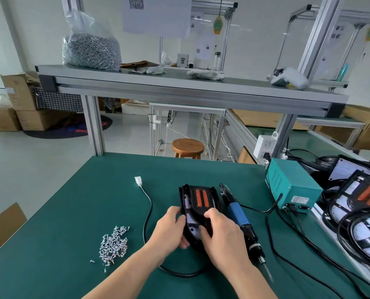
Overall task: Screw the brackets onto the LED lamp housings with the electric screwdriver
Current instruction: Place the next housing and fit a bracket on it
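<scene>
The left hand (171, 229) and right hand (220, 236) gripped the housing (199, 201) on the bench (71, 212), its long axis pointing away; the screwdriver (237, 213) lay parallel just to its right, nearer the right hand.

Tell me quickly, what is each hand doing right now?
Left hand: grips the left edge of the lamp housing.
Right hand: grips the same housing at its near right side.
</scene>
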